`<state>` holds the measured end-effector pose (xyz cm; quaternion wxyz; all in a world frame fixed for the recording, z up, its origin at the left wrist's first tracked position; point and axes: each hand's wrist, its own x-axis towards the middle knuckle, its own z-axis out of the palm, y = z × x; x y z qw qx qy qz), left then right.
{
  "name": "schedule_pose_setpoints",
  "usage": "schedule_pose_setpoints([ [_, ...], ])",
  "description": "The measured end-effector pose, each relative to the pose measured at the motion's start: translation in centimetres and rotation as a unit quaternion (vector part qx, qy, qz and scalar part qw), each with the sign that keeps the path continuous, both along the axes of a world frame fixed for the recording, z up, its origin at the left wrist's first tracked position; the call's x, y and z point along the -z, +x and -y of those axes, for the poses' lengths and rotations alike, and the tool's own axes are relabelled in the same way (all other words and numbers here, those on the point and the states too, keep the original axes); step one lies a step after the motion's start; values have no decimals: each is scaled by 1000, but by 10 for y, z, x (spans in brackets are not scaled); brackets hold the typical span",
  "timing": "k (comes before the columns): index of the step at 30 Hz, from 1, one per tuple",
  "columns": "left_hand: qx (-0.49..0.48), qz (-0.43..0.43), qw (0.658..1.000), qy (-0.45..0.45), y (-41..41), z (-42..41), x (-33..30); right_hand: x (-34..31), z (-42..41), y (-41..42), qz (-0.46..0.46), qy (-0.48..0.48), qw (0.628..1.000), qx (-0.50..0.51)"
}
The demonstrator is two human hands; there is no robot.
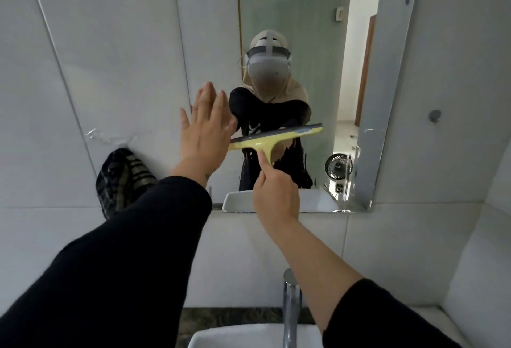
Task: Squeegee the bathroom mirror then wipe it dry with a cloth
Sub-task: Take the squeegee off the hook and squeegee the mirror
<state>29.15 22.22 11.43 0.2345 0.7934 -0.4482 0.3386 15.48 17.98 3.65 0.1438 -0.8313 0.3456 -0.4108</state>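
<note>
The bathroom mirror hangs on the white tiled wall ahead and reflects a person in a headset. My right hand grips the handle of a yellow squeegee, whose dark blade lies across the glass, slightly tilted with its right end higher. My left hand is flat and open, fingers spread upward, at the mirror's left edge and covering the blade's left end. A dark checked cloth hangs against the wall to the left of the mirror, partly hidden behind my left sleeve.
A chrome tap rises over the white basin at the bottom. A round hook sits on the wall right of the mirror. A small fan shows in the reflection low on the right.
</note>
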Motion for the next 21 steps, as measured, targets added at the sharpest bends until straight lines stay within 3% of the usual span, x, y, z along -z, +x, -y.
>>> schedule_pose_setpoints([
  [4,-9,-20,1000,8,3,1,20,7,-1,-3,-124,-63,990,-8],
  [11,18,-34,999,-3,8,11,34,8,34,-40,-238,-204,949,38],
  [21,25,-57,998,-3,6,16,37,3,49,-61,-279,-233,929,63],
])
